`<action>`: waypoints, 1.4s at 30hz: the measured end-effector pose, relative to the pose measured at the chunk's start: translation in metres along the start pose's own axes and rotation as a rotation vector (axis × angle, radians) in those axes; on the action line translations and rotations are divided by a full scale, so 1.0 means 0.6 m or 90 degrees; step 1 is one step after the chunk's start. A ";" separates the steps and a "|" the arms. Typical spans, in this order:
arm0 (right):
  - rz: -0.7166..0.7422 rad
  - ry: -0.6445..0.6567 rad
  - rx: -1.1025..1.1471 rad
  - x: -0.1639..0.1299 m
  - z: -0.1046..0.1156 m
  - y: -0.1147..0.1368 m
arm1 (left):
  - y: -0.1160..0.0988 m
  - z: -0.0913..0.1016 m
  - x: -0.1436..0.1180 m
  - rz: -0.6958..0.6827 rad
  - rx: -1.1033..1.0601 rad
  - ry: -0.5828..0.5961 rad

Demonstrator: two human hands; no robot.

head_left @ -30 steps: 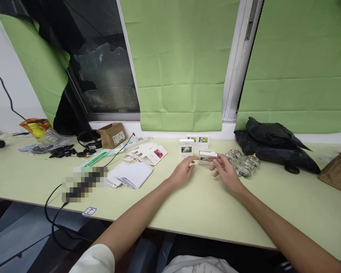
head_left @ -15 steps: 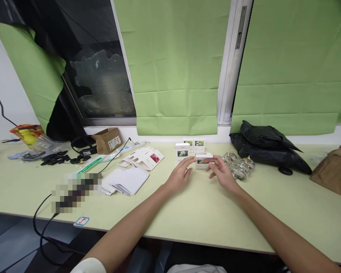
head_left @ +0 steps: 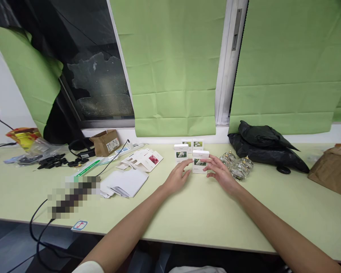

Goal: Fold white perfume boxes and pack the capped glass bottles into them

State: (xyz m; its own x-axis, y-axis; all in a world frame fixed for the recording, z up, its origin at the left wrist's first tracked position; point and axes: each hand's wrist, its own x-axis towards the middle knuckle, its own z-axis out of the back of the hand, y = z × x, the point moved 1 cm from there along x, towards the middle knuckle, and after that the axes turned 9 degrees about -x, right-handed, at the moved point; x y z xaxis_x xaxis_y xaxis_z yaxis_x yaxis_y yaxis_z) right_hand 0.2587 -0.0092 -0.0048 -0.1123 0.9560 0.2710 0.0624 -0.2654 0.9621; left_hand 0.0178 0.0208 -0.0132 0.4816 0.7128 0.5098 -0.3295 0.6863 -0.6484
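Note:
A small white carton point(head_left: 200, 165) with a white-flower picture stands upright on the table between my hands. My left hand point(head_left: 178, 176) has its fingertips against the carton's left edge, thumb a little apart. On the other side, the bent fingers of my right hand point(head_left: 222, 175) overlap the carton's right edge. Just behind and to the left is a similar carton point(head_left: 181, 154), also upright. Farther back two more stand side by side, a left one point(head_left: 189, 145) partly hidden and a right one point(head_left: 198, 145) with a green flower picture.
Clear-wrapped round ornaments point(head_left: 241, 167) lie right of my right hand, before black plastic bags point(head_left: 264, 146). A brown paper package point(head_left: 333, 170) sits far right. Flat white cartons point(head_left: 143, 159), white sheets point(head_left: 127, 182), a cable and an open cardboard box point(head_left: 105, 144) are at left.
The front carton's printed face now shows more fully, and its top is less covered by fingers. My fingers have shifted down from its top to its sides. The view has moved slightly.

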 end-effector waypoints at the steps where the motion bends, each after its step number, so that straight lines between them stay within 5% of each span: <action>1: -0.004 -0.004 0.004 0.001 0.000 -0.003 | 0.000 0.000 0.000 0.004 -0.001 0.003; 15: -0.148 -0.087 0.007 0.005 -0.002 -0.050 | 0.011 -0.003 -0.008 0.056 0.027 0.073; 42: -0.169 -0.068 -0.005 0.008 -0.001 -0.059 | 0.047 -0.020 -0.004 0.070 0.124 0.125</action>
State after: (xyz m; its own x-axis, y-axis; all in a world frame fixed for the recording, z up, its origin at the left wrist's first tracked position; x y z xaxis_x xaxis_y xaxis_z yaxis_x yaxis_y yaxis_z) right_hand 0.2550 0.0048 -0.0376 -0.0180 0.9998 0.0053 0.0368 -0.0046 0.9993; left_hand 0.0174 0.0365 -0.0395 0.5754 0.7564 0.3112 -0.5292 0.6343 -0.5635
